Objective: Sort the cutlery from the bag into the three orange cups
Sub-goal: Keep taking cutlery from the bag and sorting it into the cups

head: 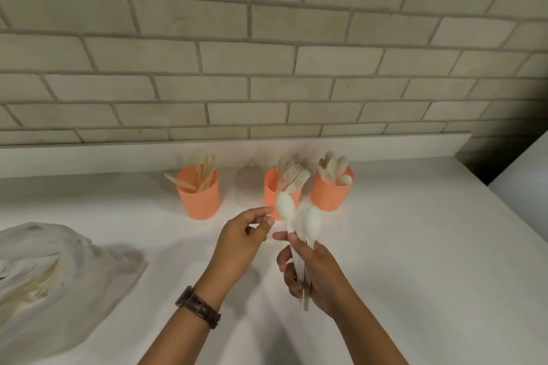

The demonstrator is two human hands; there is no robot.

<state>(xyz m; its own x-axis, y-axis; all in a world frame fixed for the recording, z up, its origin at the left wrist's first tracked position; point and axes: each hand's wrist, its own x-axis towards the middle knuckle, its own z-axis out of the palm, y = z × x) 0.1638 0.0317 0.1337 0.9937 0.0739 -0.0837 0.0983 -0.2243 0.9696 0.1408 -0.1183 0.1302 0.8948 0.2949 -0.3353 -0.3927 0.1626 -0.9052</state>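
- Right hand (317, 272) clamped round a bunch of white spoons (299, 222), bowls up, just in front of the middle cup (274, 201).
- Left hand (243, 241) beside the bunch, nothing in it, thumb and forefinger nearly pinched, fingertips close to the nearest spoon bowl.
- Right of the middle cup: the spoon cup (330, 194), already crowded. Left of it: the knife cup (200, 197). Forks in the middle cup itself.
- Far left of the middle cup, near the counter's front edge: the bag (56, 272), pale cutlery inside it.
- Likely slip: bowls fanned apart, handles loosely stacked; a single spoon sliding free on release.
- Likely mix-up: bunch nearer the forks than the spoons, so a hasty drop landing wrong.
- Crowded spoon cup: risk of handles jamming or the light cup tipping.
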